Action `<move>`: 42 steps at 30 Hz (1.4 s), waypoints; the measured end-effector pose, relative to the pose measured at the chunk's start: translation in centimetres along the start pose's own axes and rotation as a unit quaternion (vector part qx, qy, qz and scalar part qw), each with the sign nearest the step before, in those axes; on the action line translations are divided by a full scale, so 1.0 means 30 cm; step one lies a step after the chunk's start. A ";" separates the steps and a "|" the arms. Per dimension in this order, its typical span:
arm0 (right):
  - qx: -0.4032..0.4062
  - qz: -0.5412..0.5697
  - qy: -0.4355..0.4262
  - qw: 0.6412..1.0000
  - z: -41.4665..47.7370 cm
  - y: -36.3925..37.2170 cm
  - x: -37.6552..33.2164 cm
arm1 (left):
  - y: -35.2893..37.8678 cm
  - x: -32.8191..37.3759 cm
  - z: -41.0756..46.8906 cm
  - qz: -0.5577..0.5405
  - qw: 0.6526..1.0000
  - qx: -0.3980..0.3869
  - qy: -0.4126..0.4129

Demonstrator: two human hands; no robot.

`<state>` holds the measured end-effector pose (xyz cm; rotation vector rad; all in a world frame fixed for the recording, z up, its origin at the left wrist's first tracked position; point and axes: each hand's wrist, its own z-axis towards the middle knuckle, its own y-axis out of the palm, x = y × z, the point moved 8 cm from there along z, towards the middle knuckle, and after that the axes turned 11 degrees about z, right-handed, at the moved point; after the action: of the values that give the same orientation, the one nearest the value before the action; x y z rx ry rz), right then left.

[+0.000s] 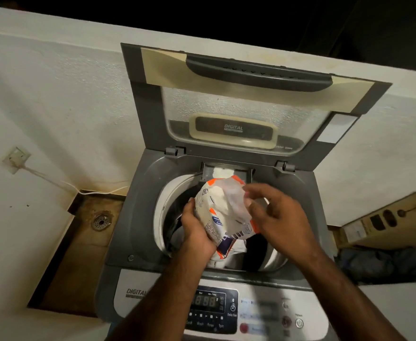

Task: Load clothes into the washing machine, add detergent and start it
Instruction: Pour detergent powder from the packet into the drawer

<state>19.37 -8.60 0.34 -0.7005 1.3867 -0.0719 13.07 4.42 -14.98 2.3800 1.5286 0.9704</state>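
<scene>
Your left hand point(197, 232) cups the crinkled white-and-orange plastic detergent pouch point(223, 215) from below, over the round drum mouth of the grey top-loading washing machine point(138, 212). Your right hand point(276, 215) pinches its translucent torn top, near the rear rim's white detergent tray point(223, 172). The glass-windowed lid point(246, 107) stands raised.

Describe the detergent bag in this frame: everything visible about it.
The detergent bag is a soft plastic pouch, white with orange corners and purple print near its bottom, holding white powder. It is tilted over the open drum, its top towards the dispenser tray at the back. The left hand cups its lower side; the right hand pinches the clear, crumpled top.
</scene>
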 end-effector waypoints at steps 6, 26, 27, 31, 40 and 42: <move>-0.056 0.195 0.053 0.978 -0.091 -0.042 0.037 | 0.106 0.010 -0.068 -0.011 0.999 -0.050 0.012; 0.272 0.184 0.050 0.943 -0.454 -0.566 0.214 | 0.686 -0.487 -0.417 0.159 0.968 -0.193 0.002; 0.293 0.183 0.056 0.937 -0.496 -0.629 0.250 | 0.730 -0.554 -0.434 0.178 0.963 -0.203 0.001; 0.372 0.180 0.078 0.907 -0.702 -0.886 0.394 | 0.888 -0.864 -0.519 0.256 0.933 -0.252 -0.026; 0.554 0.151 0.136 0.808 -1.295 -1.465 0.714 | 1.192 -1.677 -0.773 0.448 0.818 -0.345 -0.102; 0.585 0.136 0.149 0.785 -1.422 -1.552 0.751 | 1.231 -1.831 -0.841 0.476 0.791 -0.367 -0.115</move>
<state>1.58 -73.18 2.82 0.5857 1.4090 -0.7753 11.36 -65.33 -2.69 2.3886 -0.2778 1.0533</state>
